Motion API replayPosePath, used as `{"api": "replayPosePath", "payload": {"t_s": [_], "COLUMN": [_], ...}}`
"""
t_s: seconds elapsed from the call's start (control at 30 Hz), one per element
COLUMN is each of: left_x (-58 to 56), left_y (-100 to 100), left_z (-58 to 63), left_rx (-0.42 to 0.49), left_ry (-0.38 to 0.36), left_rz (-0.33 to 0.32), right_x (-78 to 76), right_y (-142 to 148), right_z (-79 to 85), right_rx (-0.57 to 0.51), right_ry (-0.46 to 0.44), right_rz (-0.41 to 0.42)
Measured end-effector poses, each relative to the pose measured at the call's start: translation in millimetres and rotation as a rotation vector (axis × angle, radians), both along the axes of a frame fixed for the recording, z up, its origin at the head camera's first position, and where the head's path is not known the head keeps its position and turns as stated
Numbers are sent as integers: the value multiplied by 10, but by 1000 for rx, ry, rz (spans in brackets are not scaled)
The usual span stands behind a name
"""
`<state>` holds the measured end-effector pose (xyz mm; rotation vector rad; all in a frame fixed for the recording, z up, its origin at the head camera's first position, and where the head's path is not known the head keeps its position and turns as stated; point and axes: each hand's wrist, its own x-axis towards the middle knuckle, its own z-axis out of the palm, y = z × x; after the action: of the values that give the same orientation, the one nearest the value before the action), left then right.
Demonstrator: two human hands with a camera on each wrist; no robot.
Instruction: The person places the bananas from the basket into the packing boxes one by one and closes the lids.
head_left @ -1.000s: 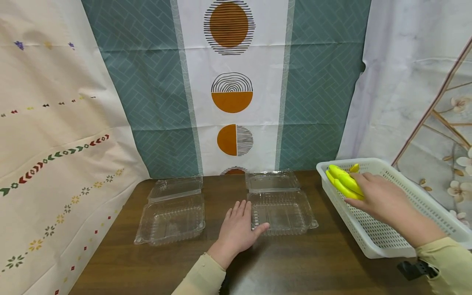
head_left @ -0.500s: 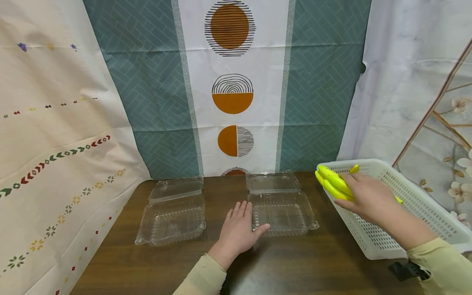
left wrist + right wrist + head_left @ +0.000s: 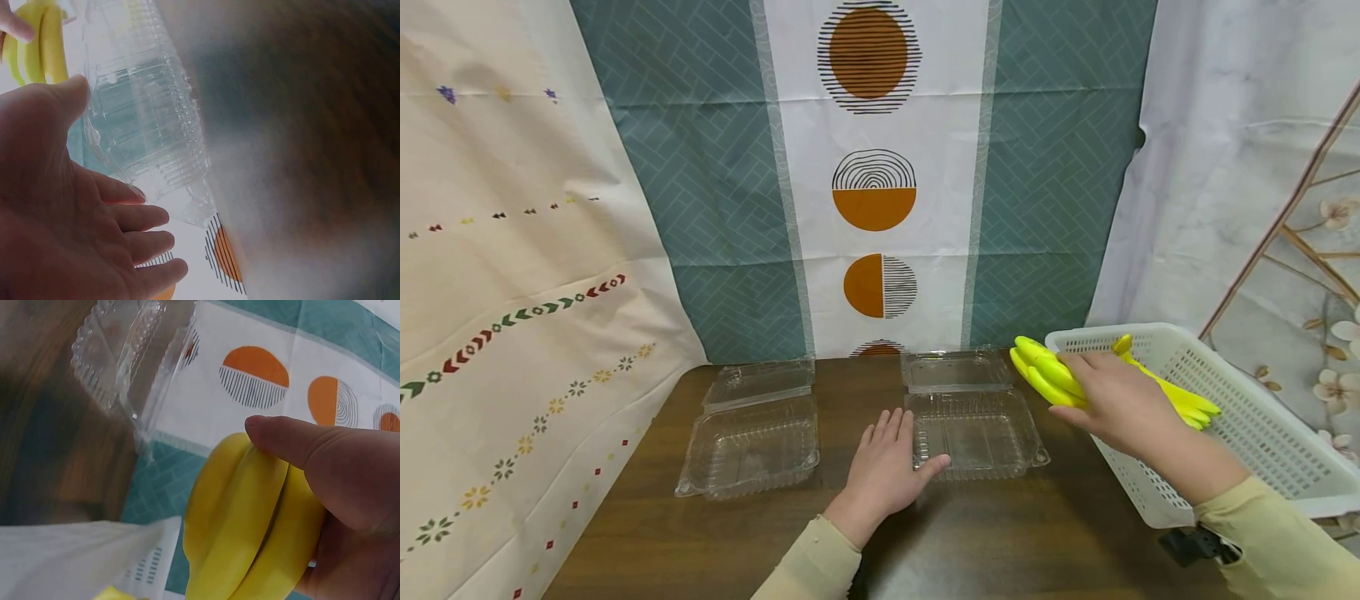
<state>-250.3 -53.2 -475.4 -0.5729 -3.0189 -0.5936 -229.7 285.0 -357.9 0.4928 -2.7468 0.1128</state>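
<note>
My right hand (image 3: 1116, 400) grips a bunch of yellow bananas (image 3: 1047, 373) over the left rim of a white basket (image 3: 1142, 492). In the right wrist view the thumb lies across the top of the bananas (image 3: 240, 512), with the other fingers mostly hidden behind them. Flat and with straight fingers, my left hand (image 3: 883, 467) rests on the table at the left edge of a clear plastic clamshell box (image 3: 977, 433), whose lid (image 3: 957, 369) is folded back. The left wrist view has the thumb right at the box's (image 3: 134, 119) side.
A second clear clamshell box (image 3: 752, 446) sits opened at the left of the brown table (image 3: 685, 550). More yellow bananas (image 3: 1187, 403) lie in the basket on the right. Patterned cloths (image 3: 1052, 167) hang behind and at both sides.
My right hand has carried the bananas leftward from inside the basket to beyond its left rim, uncovering other bananas there. The left hand has stayed in place.
</note>
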Motion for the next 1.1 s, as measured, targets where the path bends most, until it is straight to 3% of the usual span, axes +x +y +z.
{"api": "replayPosePath", "payload": {"t_s": [0.73, 1.1], "left_x": [-5, -11], "left_y": [3, 8], "left_z": [-6, -15], "left_rx": [-1, -22], "left_ry": [-1, 7], "left_rz": [8, 10], "right_x": [-77, -104], "right_y": [-584, -762], "right_z": [-127, -218], "right_rx": [12, 21], "right_ry": [-8, 39], "right_rz": [75, 128]}}
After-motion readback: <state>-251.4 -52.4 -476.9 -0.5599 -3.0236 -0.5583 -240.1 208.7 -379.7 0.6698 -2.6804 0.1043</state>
